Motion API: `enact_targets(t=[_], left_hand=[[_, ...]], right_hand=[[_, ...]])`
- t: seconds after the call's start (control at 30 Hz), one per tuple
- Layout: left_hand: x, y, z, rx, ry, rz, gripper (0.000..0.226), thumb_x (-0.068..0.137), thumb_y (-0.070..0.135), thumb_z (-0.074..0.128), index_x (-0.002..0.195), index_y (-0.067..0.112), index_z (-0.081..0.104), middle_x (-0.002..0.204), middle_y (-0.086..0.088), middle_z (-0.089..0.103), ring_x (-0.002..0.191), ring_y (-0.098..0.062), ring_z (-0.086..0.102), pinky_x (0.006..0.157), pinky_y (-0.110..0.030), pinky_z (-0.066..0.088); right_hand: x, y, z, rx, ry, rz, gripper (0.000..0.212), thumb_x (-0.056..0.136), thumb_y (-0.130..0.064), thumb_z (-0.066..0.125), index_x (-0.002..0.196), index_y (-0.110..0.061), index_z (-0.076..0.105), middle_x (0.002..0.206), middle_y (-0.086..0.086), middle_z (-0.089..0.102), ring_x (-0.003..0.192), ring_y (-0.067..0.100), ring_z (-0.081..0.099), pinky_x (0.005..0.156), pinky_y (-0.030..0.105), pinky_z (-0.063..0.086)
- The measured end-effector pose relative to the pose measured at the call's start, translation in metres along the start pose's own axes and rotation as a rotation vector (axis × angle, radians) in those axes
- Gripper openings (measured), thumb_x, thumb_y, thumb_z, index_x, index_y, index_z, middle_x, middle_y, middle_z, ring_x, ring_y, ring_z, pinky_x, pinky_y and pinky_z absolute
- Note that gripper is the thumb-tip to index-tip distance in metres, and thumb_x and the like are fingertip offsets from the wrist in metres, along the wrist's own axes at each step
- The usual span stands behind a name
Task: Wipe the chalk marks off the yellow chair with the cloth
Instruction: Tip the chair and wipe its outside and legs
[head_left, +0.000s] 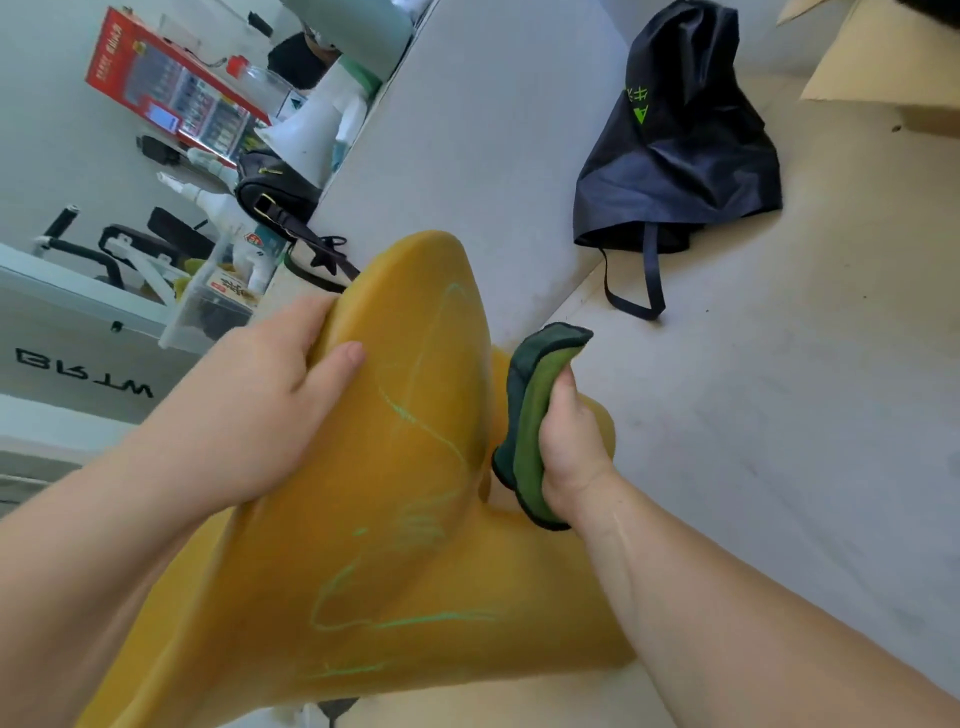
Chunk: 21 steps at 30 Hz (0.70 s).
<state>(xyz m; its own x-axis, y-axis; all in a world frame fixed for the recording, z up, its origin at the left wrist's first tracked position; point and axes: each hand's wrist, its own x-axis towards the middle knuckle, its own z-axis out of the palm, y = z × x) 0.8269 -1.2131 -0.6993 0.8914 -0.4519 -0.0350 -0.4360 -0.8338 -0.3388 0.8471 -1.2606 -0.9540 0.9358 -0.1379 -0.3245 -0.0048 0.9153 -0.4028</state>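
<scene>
Left hand (270, 410): clamped over the upper edge of the smooth yellow moulded plastic chair (395, 519), thumb on its face. Right hand (569, 447): closed around a folded green cloth with dark green edging (530, 415), just beside the chair's right edge. Pale green chalk lines (415, 618): scattered across the chair's face. Dark navy fabric bag with green print (675, 150): on the pale floor (779, 389) beyond, well apart.

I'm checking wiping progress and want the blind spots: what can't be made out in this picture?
Head view only:
- Yellow plastic chair: its lower part is cut off by the bottom edge.
- Chair surface under the left hand: hidden by the hand.
- Folded green cloth: partly covered by the right hand.
</scene>
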Motion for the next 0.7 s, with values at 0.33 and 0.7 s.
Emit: enact_targets(t=[0.33,0.7], left_hand=[[0.047,0.032,0.004,-0.060,-0.030,-0.112,0.049,0.102,0.040,0.043,0.151,0.038,0.034,0.150,0.002,0.046,0.136,-0.023,0.043,0.108,-0.038,0.034],[0.041,0.022,0.011,-0.138,0.042,-0.074,0.043,0.102,0.032,0.043,0.144,0.042,0.045,0.142,0.015,0.051,0.131,-0.013,0.046,0.109,-0.035,0.037]], right_hand=[[-0.033,0.021,0.005,-0.436,-0.234,-0.273,0.056,0.104,-0.058,0.036,0.150,-0.061,0.005,0.147,-0.047,0.021,0.139,-0.021,0.019,0.125,0.028,0.014],[0.004,0.030,0.027,-0.432,-0.165,-0.164,0.052,0.106,-0.061,0.018,0.150,-0.061,-0.008,0.168,-0.020,-0.014,0.153,0.002,-0.014,0.128,0.049,-0.002]])
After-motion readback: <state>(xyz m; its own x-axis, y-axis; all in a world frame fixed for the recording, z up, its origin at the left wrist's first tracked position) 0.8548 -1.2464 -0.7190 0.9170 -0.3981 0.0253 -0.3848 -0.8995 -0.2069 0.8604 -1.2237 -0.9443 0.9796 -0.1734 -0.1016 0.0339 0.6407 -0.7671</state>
